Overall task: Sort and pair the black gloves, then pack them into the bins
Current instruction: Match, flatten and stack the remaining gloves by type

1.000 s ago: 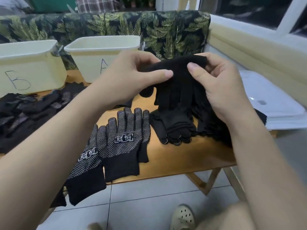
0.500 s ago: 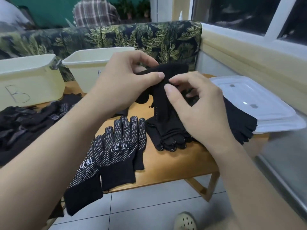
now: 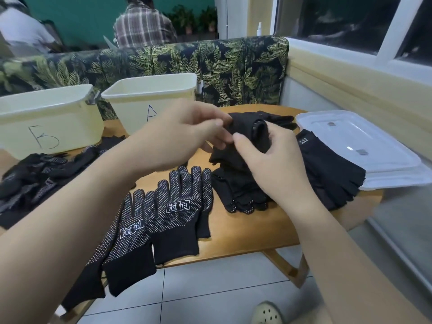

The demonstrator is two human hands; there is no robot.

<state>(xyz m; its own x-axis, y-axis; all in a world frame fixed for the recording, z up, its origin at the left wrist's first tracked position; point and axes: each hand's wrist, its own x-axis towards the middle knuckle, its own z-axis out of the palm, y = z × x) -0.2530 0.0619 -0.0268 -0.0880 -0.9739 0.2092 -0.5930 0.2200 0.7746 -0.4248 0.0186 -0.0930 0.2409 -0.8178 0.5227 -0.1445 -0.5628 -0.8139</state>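
Both hands meet above the middle of the wooden counter [image 3: 245,228]. Left hand [image 3: 184,134] pinches the cuff end of a bunched black glove [image 3: 243,127], thumb and fingers curled on the fabric. Right hand [image 3: 273,164] grips the same glove from the near side, thumb up at the cuff opening, other fingers wrapped under it. The glove hangs down onto a dark heap of gloves [image 3: 238,192] lying just below the hands, dotted fingertips pointing at the near edge.

Two dotted gloves [image 3: 163,218] with white logos lie flat side by side at the front left, cuffs hanging over the counter's near edge. A loose pile of black gloves [image 3: 39,174] sits at the far left, reaching the left frame edge. Fingerless gloves marked 511 [image 3: 327,164] lie right of the hands, their ends lapping onto the clear plastic lids [image 3: 364,146], which overhang the counter's right edge.

Bin B [image 3: 49,120] and bin A [image 3: 149,99] stand at the back left, just beside each other, against the leaf-print backrest [image 3: 233,71]. Bare wood shows in front of the heap, along the near edge, and in a strip behind the hands. Tiled floor [image 3: 210,293] lies below. A pale shoe [image 3: 266,313] shows at the bottom edge.
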